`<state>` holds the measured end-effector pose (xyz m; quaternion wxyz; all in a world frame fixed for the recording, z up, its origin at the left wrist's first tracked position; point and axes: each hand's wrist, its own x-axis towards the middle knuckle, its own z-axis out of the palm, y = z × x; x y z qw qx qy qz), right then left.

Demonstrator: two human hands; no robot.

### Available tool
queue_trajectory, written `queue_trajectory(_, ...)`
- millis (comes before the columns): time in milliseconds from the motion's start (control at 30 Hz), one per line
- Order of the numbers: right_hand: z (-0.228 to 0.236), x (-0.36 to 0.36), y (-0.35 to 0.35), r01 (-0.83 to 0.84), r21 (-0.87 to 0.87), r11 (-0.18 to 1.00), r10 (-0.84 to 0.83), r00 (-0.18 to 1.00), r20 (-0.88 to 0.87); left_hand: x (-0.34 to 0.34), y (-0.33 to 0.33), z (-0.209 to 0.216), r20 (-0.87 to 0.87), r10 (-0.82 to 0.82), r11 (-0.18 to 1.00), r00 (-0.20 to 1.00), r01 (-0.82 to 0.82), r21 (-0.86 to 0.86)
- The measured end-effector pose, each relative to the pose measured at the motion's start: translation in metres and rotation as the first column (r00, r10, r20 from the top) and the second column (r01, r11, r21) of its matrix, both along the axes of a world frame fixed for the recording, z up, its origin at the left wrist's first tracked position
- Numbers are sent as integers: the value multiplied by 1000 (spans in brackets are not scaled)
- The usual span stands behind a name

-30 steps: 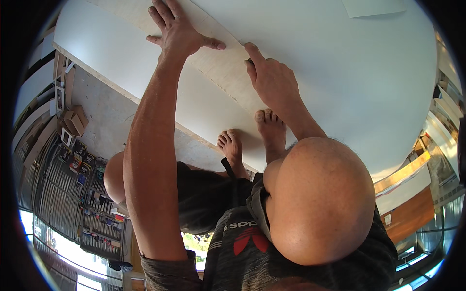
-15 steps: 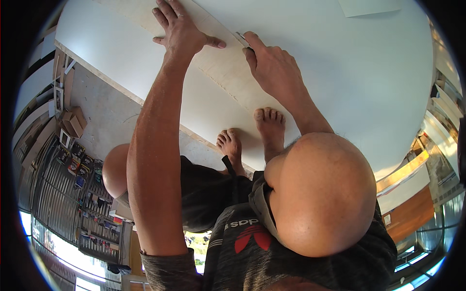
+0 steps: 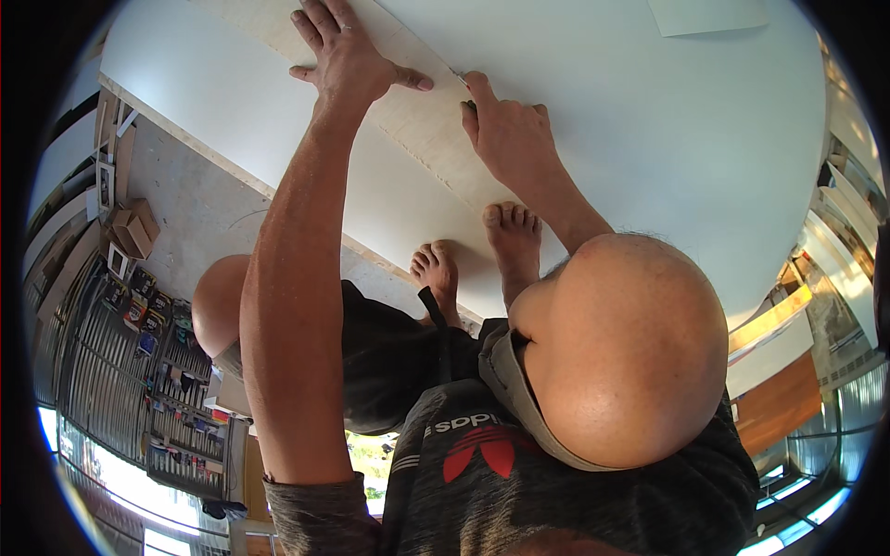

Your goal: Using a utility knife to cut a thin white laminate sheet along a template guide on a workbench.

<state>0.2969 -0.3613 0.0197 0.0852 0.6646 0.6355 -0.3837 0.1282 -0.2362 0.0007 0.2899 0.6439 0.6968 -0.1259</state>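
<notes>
My left hand (image 3: 350,63) presses on a pale wooden strip (image 3: 422,120), its fingers spread and its thumb stretched to the right. In my right hand (image 3: 515,137) is a slim cutter knife (image 3: 461,80), mostly hidden by the fingers, with my index finger extended along it. Its tip rests at the strip's right edge, where the strip meets a large white sheet (image 3: 667,157). Another white panel surface (image 3: 218,79) shows on the strip's left side. My bare feet (image 3: 513,243) stand on the panel, below my hands.
A loose white piece (image 3: 709,14) lies on the sheet at the far right. Beyond the panel's left edge is concrete floor (image 3: 190,181) with a cardboard box (image 3: 135,229). Shelves (image 3: 190,408) stand at lower left, and leaning boards (image 3: 779,398) at right. My bent knees flank my arms.
My right hand has shifted slightly toward me and to the left with the cutter knife, along the strip's edge. My left hand stays in place.
</notes>
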Motion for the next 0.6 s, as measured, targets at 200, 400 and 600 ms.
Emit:
queue_trajectory(200,1,5,1,64,-21,998,-65,995,-77,1,0,-1,41,-5,1000,999,4,12)
queue_trajectory(400,-5,4,-5,50,27,998,-48,996,-78,-4,-1,-7,37,-11,1000,999,10,26)
queue_trajectory(600,-11,7,-12,46,104,994,-38,996,-79,-3,0,-5,42,-7,1000,999,6,21)
